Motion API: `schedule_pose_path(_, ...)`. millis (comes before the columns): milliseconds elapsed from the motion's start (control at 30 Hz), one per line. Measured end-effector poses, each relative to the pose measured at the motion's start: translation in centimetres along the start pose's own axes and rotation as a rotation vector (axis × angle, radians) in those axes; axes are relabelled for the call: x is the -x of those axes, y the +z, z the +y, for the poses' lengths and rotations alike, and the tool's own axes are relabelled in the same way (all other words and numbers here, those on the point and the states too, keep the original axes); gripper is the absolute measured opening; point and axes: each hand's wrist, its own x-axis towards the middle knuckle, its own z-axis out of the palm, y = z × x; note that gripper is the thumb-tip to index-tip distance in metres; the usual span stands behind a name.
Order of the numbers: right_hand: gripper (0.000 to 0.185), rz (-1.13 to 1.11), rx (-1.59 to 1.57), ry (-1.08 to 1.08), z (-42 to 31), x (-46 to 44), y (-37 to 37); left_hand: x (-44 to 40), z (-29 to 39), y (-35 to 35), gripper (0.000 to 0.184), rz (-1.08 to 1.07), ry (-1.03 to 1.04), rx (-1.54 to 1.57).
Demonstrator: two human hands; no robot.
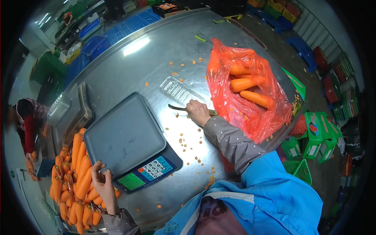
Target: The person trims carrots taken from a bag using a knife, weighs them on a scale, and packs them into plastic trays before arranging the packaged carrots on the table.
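My right hand (198, 112) is closed around a small knife (178, 108) with a dark, curved blade pointing left and a handle end showing behind the fist. Just beyond it lies a clear plastic tray (181, 90) on the metal table. A red plastic bag (250, 121) rests to the right of the knife, with several large carrots (247, 83) in its opening. My left hand (103, 184), empty with fingers bent and apart, is beside the digital scale (125, 137). Below and left of that hand is a heap of carrots (80, 184).
Carrot trimmings (199, 160) are scattered over the metal table (156, 51). Stacked clear trays (60, 107) stand at the left. Another person (29, 121) is at the far left. Green cartons (313, 135) stand on the floor to the right, and blue crates (94, 43) are beyond the table.
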Motion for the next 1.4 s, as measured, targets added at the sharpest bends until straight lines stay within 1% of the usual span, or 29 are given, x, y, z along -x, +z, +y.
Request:
schedule_pose_path(67, 0.012, 0.015, -0.042, -0.019, 0.0, 0.0, -0.2, 0.0, 0.1, 0.4, 0.038, -0.012, -0.004, 0.003)
schedule_pose_path(100, 0.012, 0.016, -0.042, -0.018, 0.1, 0.0, 0.1, 0.0, 0.1, 0.7, 0.038, -0.020, -0.016, 0.022)
schedule_pose_path(167, 0.004, 0.040, -0.043, 0.030, 0.5, 0.0, 0.8, -0.1, 0.1, 1.0, 0.039, -0.027, -0.026, 0.042)
schedule_pose_path(367, 0.001, 0.053, -0.013, -0.016, 0.7, -1.8, -0.9, 0.1, 0.9, 1.8, 0.038, -0.071, -0.014, 0.016)
schedule_pose_path(467, 0.003, 0.237, -0.010, -0.071, -1.3, -2.8, -5.9, 0.3, 1.6, 2.5, 0.039, -0.094, 0.034, -0.006)
schedule_pose_path(500, 0.003, 0.232, -0.010, -0.070, -2.4, -2.8, -7.4, 0.2, 2.1, 2.9, 0.042, -0.095, 0.163, -0.136)
schedule_pose_path(533, 0.006, 0.232, -0.033, -0.141, -3.8, -2.6, -8.8, 0.2, 2.7, 3.4, 0.044, -0.104, 0.293, -0.263)
schedule_pose_path(567, 0.009, 0.234, -0.050, -0.210, -5.3, -2.4, -10.0, 0.2, 3.4, 4.0, 0.048, -0.054, 0.422, -0.463)
schedule_pose_path(600, 0.009, 0.235, -0.037, -0.295, -7.1, -1.9, -10.7, 0.0, 4.2, 4.7, 0.048, -0.068, 0.425, -0.453)
schedule_pose_path(633, 0.008, 0.304, -0.108, -0.439, -9.3, -1.3, -12.2, -0.1, 4.9, 5.3, 0.052, -0.024, 0.655, -0.745)
schedule_pose_path(667, 0.009, 0.329, -0.162, -0.529, -10.8, -0.5, -12.1, -0.2, 5.6, 6.0, 0.057, 0.029, 0.888, -1.034)
schedule_pose_path(700, 0.011, 0.357, -0.227, -0.599, -12.2, 0.2, -12.4, 0.0, 6.2, 6.9, 0.048, 0.036, 0.888, -1.106)
schedule_pose_path(733, 0.007, 0.309, -0.251, -0.609, -13.1, 0.9, -13.1, -0.3, 5.6, 6.9, 0.048, 0.026, 0.896, -1.098)
schedule_pose_path(800, 0.008, 0.310, -0.359, -0.560, -13.1, 1.6, -13.4, -1.6, 2.9, 6.3, 0.028, -0.179, 0.819, -1.055)
schedule_pose_path(833, 0.010, 0.300, -0.387, -0.482, -12.2, 1.7, -14.1, -2.0, 2.1, 6.5, 0.015, -0.123, 0.811, -1.012)
schedule_pose_path(867, 0.012, 0.289, -0.417, -0.404, -10.8, 2.0, -14.9, -2.2, 1.4, 6.2, 0.015, -0.128, 0.814, -1.013)
schedule_pose_path(900, 0.018, 0.258, -0.397, -0.317, -8.6, 2.3, -15.1, -2.3, 0.7, 5.6, 0.014, -0.129, 0.707, -1.033)
schedule_pose_path(933, 0.024, 0.249, -0.462, -0.236, -5.6, 2.7, -14.4, -2.5, -0.1, 5.0, 0.014, -0.128, 0.599, -1.049)
schedule_pose_path(967, 0.026, 0.031, -0.534, -0.022, -2.7, 3.3, -15.7, -2.8, -1.0, 4.1, 0.024, -0.185, 0.566, -1.079)
schedule_pose_path(1000, 0.026, 0.102, -0.582, 0.077, 1.1, 4.2, -14.7, -2.6, -0.7, 4.0, 0.024, -0.189, 0.568, -1.078)
schedule_pose_path(1033, 0.027, 0.106, -0.340, 0.102, 4.1, 4.9, -16.2, -2.4, -0.1, 4.0, 0.031, -0.193, 0.569, -1.064)
schedule_pose_path(1067, 0.029, 0.121, -0.240, 0.185, 8.2, 6.2, -15.6, -2.3, 0.4, 3.9, 0.038, -0.197, 0.570, -1.051)
schedule_pose_path(1100, 0.031, 0.062, -0.129, 0.272, 12.1, 7.2, -15.9, -2.3, 0.5, 3.8, 0.044, -0.213, 0.554, -1.076)
schedule_pose_path(1133, 0.033, 0.059, -0.009, 0.304, 15.8, 8.7, -15.7, -2.2, 1.1, 4.2, 0.044, -0.213, 0.554, -1.078)
schedule_pose_path(1200, 0.036, -0.112, 0.158, 0.507, 18.4, 10.6, -17.8, -1.8, 2.6, 5.6, 0.041, -0.216, 0.499, -0.885)
schedule_pose_path(1233, 0.036, -0.112, 0.153, 0.508, 19.8, 11.4, -18.0, -1.6, 3.1, 6.5, 0.041, -0.216, 0.500, -0.890)
schedule_pose_path(1300, 0.038, -0.168, 0.290, 0.506, 21.5, 12.7, -18.0, -1.1, 4.1, 8.5, 0.035, -0.256, 0.539, -0.796)
schedule_pose_path(1333, 0.038, -0.169, 0.286, 0.510, 21.9, 12.8, -18.0, -0.9, 4.7, 9.6, 0.035, -0.260, 0.540, -0.800)
schedule_pose_path(1400, 0.045, -0.208, 0.218, 0.498, 22.3, 12.7, -18.7, -0.5, 5.8, 11.9, 0.032, -0.353, 0.492, -0.619)
